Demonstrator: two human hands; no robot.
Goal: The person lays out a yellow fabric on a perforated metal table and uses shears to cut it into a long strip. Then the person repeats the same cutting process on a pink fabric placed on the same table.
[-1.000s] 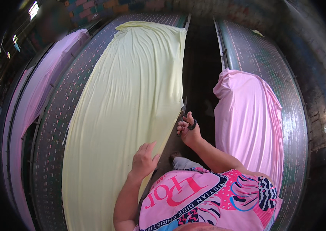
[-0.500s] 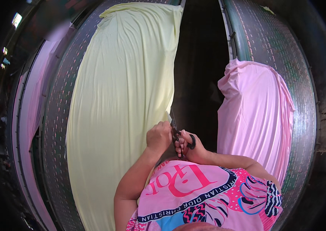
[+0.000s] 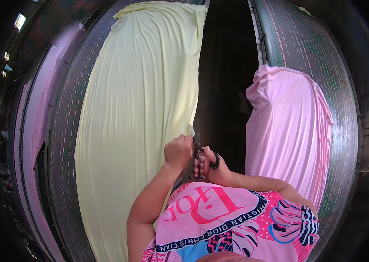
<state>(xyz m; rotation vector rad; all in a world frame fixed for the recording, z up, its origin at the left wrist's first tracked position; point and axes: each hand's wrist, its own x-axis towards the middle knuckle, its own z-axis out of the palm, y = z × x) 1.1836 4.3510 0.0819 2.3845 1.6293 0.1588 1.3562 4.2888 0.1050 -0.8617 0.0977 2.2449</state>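
A long sheet of pale yellow fabric (image 3: pixel 136 96) lies in loose lengthwise folds on the left table. My left hand (image 3: pixel 178 152) is closed on its right edge, where a small pale flap of cloth sticks up past the knuckles. Close beside it, my right hand (image 3: pixel 213 169) grips a pair of scissors (image 3: pixel 215 162), the thumb through a black handle loop. The blades point away from me, up against the fabric edge by my left hand. My fingers and the cloth partly hide them, so I cannot tell how far apart they are.
A dark gap (image 3: pixel 226 83) runs between the two tables. Pink fabric (image 3: pixel 289 118) is draped over the right table (image 3: pixel 302 48), bunched at its far end. More pink and pale cloth (image 3: pixel 34 131) hangs at the far left. Metal rails (image 3: pixel 261 39) edge the tables.
Both hands have shifted very slightly left, still at the fabric edge. The fingers of my right hand have moved a little on the scissors' handles.
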